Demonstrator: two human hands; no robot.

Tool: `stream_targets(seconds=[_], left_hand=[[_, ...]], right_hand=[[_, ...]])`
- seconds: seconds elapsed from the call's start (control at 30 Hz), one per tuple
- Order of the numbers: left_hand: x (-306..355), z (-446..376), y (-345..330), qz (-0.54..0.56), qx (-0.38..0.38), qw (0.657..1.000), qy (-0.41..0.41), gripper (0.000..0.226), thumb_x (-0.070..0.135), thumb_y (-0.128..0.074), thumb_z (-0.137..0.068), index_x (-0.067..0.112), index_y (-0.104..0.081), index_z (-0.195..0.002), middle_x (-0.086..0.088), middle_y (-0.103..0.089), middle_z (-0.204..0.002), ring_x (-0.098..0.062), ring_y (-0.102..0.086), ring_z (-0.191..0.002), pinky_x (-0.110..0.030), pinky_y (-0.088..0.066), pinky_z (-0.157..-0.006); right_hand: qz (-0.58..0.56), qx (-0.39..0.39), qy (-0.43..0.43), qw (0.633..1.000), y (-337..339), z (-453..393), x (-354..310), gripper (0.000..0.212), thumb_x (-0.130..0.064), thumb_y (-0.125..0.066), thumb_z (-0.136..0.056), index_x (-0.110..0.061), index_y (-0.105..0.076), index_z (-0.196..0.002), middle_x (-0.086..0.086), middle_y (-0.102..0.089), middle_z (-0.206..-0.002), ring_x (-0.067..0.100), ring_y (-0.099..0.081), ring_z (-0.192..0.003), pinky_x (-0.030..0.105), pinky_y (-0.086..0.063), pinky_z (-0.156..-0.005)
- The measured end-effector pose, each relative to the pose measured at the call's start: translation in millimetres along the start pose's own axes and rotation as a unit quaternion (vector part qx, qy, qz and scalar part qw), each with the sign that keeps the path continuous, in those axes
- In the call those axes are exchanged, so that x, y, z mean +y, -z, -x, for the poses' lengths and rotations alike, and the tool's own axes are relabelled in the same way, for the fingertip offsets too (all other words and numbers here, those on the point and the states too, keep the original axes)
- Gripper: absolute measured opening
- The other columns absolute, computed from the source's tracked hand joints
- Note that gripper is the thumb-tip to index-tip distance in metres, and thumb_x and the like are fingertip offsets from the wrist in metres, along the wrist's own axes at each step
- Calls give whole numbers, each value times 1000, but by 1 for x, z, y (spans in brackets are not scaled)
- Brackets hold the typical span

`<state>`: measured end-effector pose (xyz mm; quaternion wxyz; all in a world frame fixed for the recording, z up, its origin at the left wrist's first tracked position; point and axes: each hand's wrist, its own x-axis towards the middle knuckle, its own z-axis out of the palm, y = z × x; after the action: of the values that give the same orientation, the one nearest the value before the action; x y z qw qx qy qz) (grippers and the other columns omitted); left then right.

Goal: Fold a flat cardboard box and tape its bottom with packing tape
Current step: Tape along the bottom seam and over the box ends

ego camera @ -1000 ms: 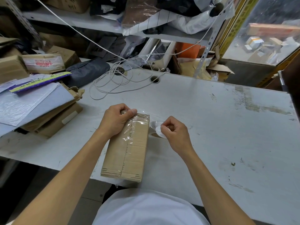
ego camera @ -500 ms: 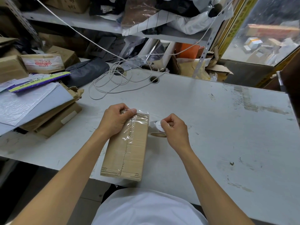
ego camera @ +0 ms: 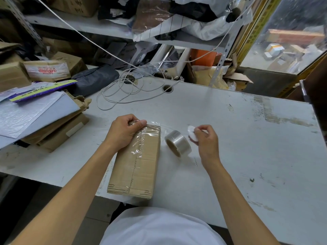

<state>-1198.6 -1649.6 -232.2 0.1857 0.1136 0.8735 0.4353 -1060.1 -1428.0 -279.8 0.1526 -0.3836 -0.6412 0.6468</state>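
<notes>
The cardboard box (ego camera: 136,161) lies flat near the front edge of the white bench (ego camera: 247,138), a strip of clear tape running along its seam; the left hand (ego camera: 122,133) has its grip curled over the box's far end, thumb pressing the tape down; the packing tape roll (ego camera: 177,143) stands on edge just beside the box at 3 o'clock; the right hand (ego camera: 205,138), at 2 o'clock from the roll, pinches a small white object (ego camera: 192,132); a coiled white cable (ego camera: 123,92) lies at 12 o'clock.

I count one taped cardboard box (ego camera: 136,161), one tape roll (ego camera: 177,143), one white cutter (ego camera: 192,133), two hands, one coiled cable (ego camera: 123,92) on my desk (ego camera: 247,147).
</notes>
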Motion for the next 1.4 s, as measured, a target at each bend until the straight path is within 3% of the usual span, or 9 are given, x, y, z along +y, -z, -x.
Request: stream_targets(seconds=[0.13,0.37,0.6,0.8,0.93,1.07,1.2,1.3,1.4], left_hand=[[0,1,-2,1,1,1000,-4,27,44,-71,-87,18,-70,-82,2,-69,-77,-11,-62,-71,-27,-44,-65],[-1,1,-2,10,0,1000,-3,28,44,-71,-86,17,-71,-84,3,-69,-77,-11,-63,-71,-26,-44,-65],[-5,-3,-3,30,-9,1000,-2,26,45,-69,-88,19,-69,-83,5,-69,-76,-10,-62,-71,-27,-47,-67],[-6,-3,-4,54,-37,998,4,25,34,-46,-102,17,-64,-104,5,-69,-100,-11,-63,-95,-26,-45,-80],[-11,3,-4,253,-70,964,46,21,17,-45,-102,19,-59,-118,-1,-69,-116,-13,-64,-103,-31,-52,-91],[-20,7,-2,338,-93,934,70,22,17,-43,-104,14,-58,-120,-3,-68,-122,-16,-62,-110,-32,-52,-92],[-20,4,2,313,-129,939,67,19,30,-46,-103,20,-59,-112,1,-67,-122,-16,-63,-105,-34,-51,-91],[-18,9,-1,189,-48,980,30,16,30,-55,-99,24,-57,-113,10,-63,-115,-7,-60,-103,-25,-46,-88],[-23,19,-3,235,-60,970,28,14,30,-69,-88,26,-63,-100,10,-70,-98,-8,-66,-88,-28,-52,-79]], right_hand=[[156,105,-19,982,24,-25,14,11,-26,-57,-95,-14,-55,-96,-2,-64,-86,26,-63,-90,38,-51,-72],[421,44,-56,904,40,-46,41,30,-32,-63,-89,-9,-57,-108,13,-54,-118,31,-56,-104,36,-46,-83],[198,88,169,961,-44,52,-51,6,-19,-69,-85,-15,-67,-82,-8,-66,-73,4,-61,-68,8,-43,-64],[197,44,78,976,-95,70,-43,23,-30,-75,-82,-18,-69,-100,-9,-71,-88,4,-67,-81,23,-53,-82],[164,37,56,984,-94,71,-43,18,-29,-74,-84,-20,-74,-100,-24,-66,-80,-16,-62,-76,3,-45,-72],[100,-11,42,994,-93,73,-41,13,-22,-72,-88,-26,-72,-100,-19,-69,-97,-16,-63,-83,3,-44,-73],[79,-31,21,996,-95,65,-37,14,-20,-68,-90,-27,-71,-103,-7,-64,-110,-5,-63,-87,9,-47,-78],[87,-38,5,995,-95,58,-36,20,-30,-67,-81,-26,-71,-100,-5,-63,-109,9,-63,-89,22,-51,-82],[117,-48,26,992,-96,57,-36,23,-33,-61,-74,-26,-71,-93,-5,-64,-104,11,-62,-87,21,-50,-78]])
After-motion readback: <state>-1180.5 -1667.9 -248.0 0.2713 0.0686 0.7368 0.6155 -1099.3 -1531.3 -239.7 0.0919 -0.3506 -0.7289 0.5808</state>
